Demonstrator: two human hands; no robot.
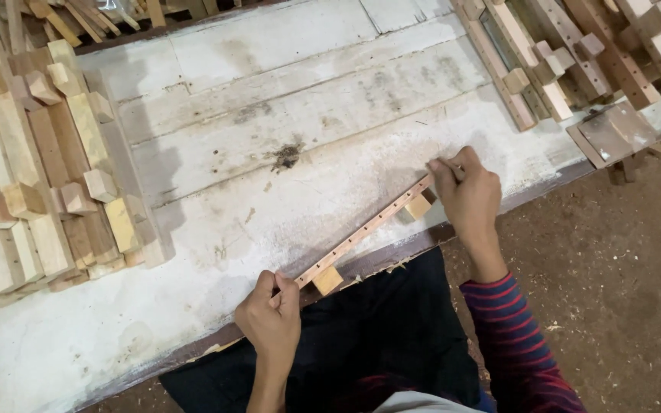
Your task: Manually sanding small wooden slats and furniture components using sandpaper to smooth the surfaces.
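Gripping a thin wooden strip (365,229) at both ends, the left hand (271,321) and right hand (467,195) have their fingers closed around it. It lies slantwise along the near edge of the white tabletop (269,115), resting on two small blocks (327,280). Stacked wooden pieces (40,168) sit at the left edge.

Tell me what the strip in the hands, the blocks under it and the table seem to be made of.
Strip: bare reddish wood, apparently unfinished, with a row of small dark holes or nail heads. Blocks: pale raw wood, cut faces showing. Table: likely wooden planks, seams visible, under worn, stained white paint.
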